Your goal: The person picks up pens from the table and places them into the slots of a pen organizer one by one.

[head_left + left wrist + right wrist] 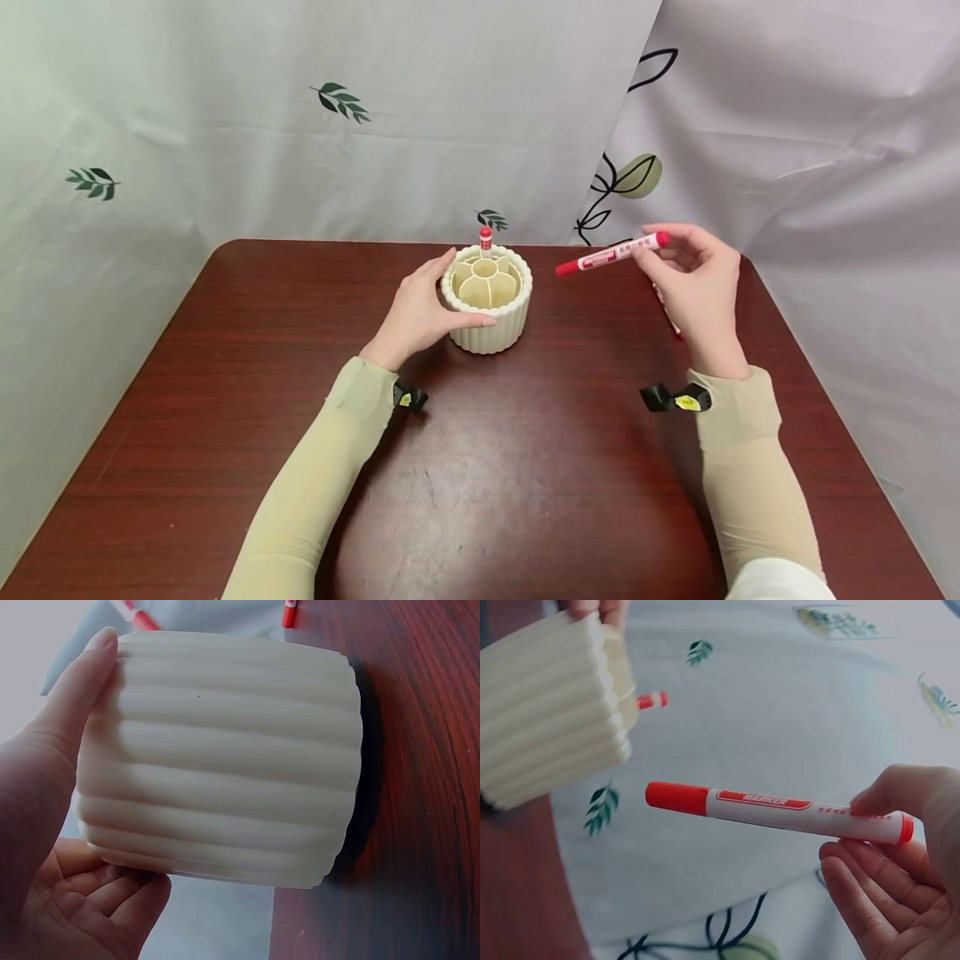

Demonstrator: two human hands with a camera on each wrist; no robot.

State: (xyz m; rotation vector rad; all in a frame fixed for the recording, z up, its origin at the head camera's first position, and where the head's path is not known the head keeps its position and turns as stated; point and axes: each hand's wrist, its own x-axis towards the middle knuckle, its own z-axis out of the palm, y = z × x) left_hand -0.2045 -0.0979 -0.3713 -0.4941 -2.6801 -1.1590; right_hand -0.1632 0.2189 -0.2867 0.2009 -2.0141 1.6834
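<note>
See first, at near side, L sleeve (315, 483) and R sleeve (750, 458), both beige, w/ broad stretch of reddish-brown counter (510, 500) btw them. Find also L wrist cam (408, 397) and R wrist cam (675, 400), black, w/ yellow stickers, too small to read.

Further on, find L hand (416, 312) w/ fingers and thumb clamped around cream pen holder (491, 333), thumb across near side, by the scalloped rim. Standing upright on far half of counter, approx. in middle, w/ more room at L and R than toward far edge.

At R, see R hand (701, 287) up in the air, fingers clamped on one end of red-and-white marker (615, 255). Pointing w/ red cap toward holder, near to rim but apart, w/ open air btw. Can read "MARKER" on red label, best in R wrist view; also smaller characters, not legible.

Partly hidden by R hand, see 2nd marker (675, 325) lying on counter, near R edge.

At back of holder, see 3rd marker (486, 242) standing, w/ red end above rim; label too small to read.

Farthest, behind far edge, see pale cloth (240, 158) w/ green leaf prints, and at R w/ black outlined leaves.
</note>
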